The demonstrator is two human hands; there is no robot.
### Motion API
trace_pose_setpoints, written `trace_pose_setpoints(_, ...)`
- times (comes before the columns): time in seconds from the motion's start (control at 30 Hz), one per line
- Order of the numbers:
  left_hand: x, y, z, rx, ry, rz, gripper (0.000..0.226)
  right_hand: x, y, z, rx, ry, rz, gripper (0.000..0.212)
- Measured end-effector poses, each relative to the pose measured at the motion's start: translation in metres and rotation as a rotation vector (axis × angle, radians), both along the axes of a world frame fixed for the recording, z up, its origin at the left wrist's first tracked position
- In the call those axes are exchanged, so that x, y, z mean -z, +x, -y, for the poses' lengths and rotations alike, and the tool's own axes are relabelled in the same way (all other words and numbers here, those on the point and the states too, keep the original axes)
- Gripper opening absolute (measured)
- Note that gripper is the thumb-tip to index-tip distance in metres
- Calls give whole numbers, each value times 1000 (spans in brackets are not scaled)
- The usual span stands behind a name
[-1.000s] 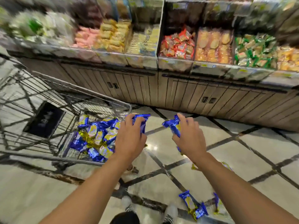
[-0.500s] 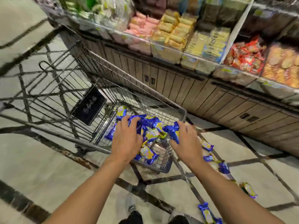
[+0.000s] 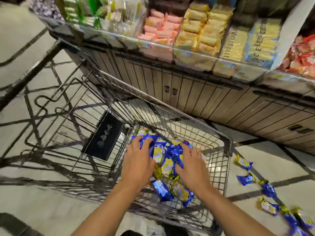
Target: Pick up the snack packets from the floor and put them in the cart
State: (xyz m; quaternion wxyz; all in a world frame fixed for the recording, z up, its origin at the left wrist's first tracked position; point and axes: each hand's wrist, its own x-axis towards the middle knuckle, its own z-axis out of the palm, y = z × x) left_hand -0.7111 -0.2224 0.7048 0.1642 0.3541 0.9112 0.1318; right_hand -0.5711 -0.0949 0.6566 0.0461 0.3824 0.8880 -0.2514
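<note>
The wire shopping cart (image 3: 228,144) stands in front of me with a pile of blue-and-gold snack packets (image 3: 162,190) on its floor. Both my hands are down inside the basket on top of that pile. My left hand (image 3: 137,163) curls its fingers over a blue packet (image 3: 144,142). My right hand (image 3: 193,167) holds another blue packet (image 3: 175,153) between thumb and fingers. Several more packets lie on the floor to the right of the cart, the nearest being a gold one (image 3: 243,162) and a blue one (image 3: 246,180).
A store shelf (image 3: 187,53) with bins of pink, yellow and red packaged snacks runs behind the cart, above wooden cabinet doors (image 3: 221,103). A black sign (image 3: 104,135) hangs on the cart's child-seat flap. Pale tiled floor with dark lines (image 3: 25,210) lies all round.
Both hands moved left from over the floor to above the cart and then down into the basket, each carrying a blue packet. The view swung left and down with them.
</note>
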Motion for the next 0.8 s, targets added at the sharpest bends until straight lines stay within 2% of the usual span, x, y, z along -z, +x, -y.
trace_pose_setpoints(0.43,144,-105,-54,228,-182,98,72,112,-60,-17,257,-26,150,77)
trace_pose_setpoints(0.53,171,-109,-62,274,-222,117,72,133,-59,-18,280,-21,196,78)
trace_pose_setpoints(0.8,224,-84,-77,412,-185,184,76,182,-44,-20,350,-41,293,75)
